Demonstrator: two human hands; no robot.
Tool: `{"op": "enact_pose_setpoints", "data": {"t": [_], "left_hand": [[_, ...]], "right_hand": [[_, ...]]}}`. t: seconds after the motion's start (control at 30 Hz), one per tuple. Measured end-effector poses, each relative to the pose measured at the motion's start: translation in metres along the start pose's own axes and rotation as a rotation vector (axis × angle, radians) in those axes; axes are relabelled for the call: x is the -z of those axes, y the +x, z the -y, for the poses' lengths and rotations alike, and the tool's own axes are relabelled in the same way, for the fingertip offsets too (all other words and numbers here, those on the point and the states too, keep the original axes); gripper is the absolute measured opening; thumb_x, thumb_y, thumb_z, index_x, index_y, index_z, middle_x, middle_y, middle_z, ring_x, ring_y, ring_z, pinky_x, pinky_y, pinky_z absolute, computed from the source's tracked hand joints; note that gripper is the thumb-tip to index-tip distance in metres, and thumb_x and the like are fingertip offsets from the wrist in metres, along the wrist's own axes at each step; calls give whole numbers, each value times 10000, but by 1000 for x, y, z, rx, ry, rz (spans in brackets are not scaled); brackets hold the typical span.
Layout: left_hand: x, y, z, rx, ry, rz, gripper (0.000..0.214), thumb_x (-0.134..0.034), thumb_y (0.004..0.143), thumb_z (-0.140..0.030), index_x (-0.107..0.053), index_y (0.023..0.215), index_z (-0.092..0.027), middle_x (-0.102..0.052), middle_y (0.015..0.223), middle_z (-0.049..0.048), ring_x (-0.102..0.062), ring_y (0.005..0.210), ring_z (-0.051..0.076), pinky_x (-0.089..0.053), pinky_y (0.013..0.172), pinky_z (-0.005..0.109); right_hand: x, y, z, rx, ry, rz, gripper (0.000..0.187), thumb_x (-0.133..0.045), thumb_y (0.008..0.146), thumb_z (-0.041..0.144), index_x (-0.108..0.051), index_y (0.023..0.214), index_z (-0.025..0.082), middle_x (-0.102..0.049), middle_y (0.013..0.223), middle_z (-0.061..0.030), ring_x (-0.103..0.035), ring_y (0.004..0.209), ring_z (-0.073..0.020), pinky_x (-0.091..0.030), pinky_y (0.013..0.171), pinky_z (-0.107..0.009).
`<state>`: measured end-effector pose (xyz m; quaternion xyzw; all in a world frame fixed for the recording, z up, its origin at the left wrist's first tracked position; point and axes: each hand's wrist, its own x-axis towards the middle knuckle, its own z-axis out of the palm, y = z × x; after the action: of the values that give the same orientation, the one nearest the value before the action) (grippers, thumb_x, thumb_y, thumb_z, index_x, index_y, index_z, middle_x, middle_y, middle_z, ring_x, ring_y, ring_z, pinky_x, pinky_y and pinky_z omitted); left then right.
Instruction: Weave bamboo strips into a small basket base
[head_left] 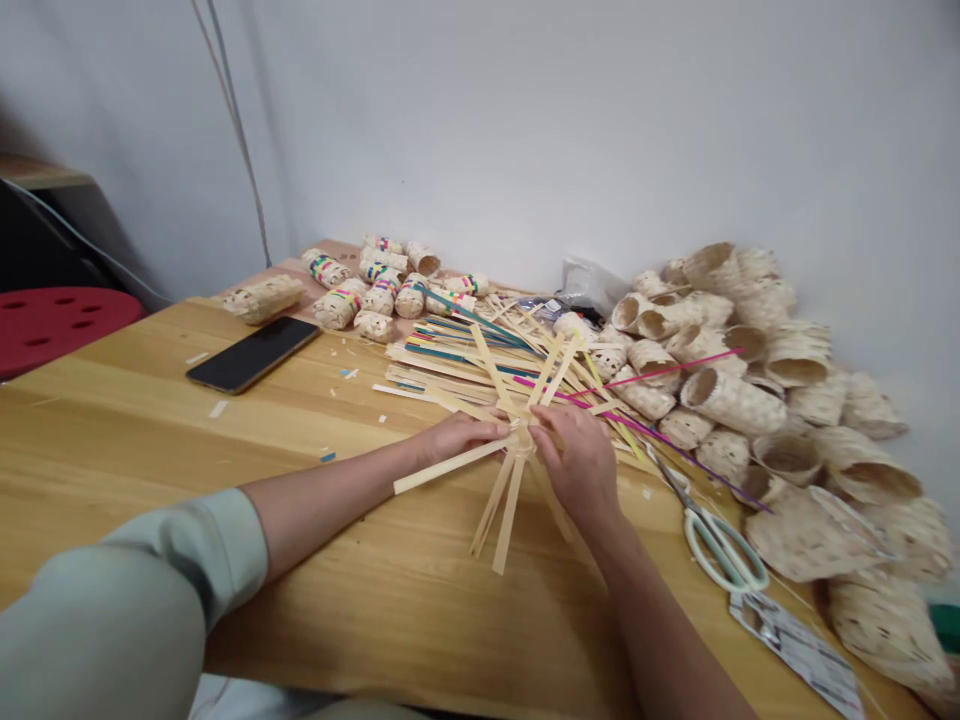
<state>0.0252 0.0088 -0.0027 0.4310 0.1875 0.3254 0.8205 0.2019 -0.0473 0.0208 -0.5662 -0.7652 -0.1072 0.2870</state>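
Well, a honey-coloured wooden table (pixel 135 440) is stretching out beneath both hands, with a big heap of pale woven bamboo tubes (pixel 757 370) sitting beyond the right side. Just ahead of the hands, a fan of flat cream bamboo strips (pixel 480 365), some dyed green or magenta, is spreading out. The left hand (pixel 461 437) and the right hand (pixel 577 460) are both pinching those strips where they cross. Left of them, a black smartphone (pixel 253 354) is lying flat; right of them, pale-handled scissors (pixel 720 545) are resting.
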Motion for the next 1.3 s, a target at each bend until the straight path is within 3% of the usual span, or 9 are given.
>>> {"op": "enact_pose_setpoints", "data": {"t": [0.33,0.6,0.87,1.07,1.13,1.3], "left_hand": [[3,-2,2,15,23,11,313,-749,601,-228,-674,888,-125,-687,891,78,-616,816,182,-465,763,287],[1,-1,3,-46,277,-23,284,-737,661,-335,-658,850,-139,-646,789,23,-609,735,141,-465,736,248],[6,5,8,-123,296,72,485,-691,730,-388,-514,1133,-184,-627,864,42,-611,732,137,-493,693,256],[14,9,-2,-141,266,32,377,-736,676,-381,-583,931,-150,-608,781,18,-580,640,110,-465,648,233],[13,8,-4,-136,217,13,358,-739,672,-358,-590,920,-147,-605,752,14,-573,630,109,-457,637,231],[9,5,-5,-140,73,-32,375,-737,677,-271,-566,984,-139,-605,756,8,-579,642,107,-460,634,230]], "right_hand": [[3,-1,-1,-7,30,-73,205,-521,884,304,-652,1010,208,-659,962,-58,-557,898,-209,-361,796,-345],[4,12,4,15,-14,-42,186,-508,895,290,-674,954,230,-655,870,-43,-561,860,-198,-345,770,-336],[8,19,3,-30,15,70,176,-529,873,248,-679,965,250,-659,894,-35,-587,871,-193,-398,734,-302],[5,30,3,-39,38,142,221,-548,842,217,-669,1022,257,-659,934,-41,-591,859,-201,-408,701,-302],[4,31,4,-62,112,96,218,-535,844,217,-661,1021,234,-657,936,-45,-590,847,-189,-412,718,-294],[15,21,-6,-323,204,-222,237,-534,840,396,-641,839,184,-650,790,-29,-556,693,-147,-391,651,-253]]}}
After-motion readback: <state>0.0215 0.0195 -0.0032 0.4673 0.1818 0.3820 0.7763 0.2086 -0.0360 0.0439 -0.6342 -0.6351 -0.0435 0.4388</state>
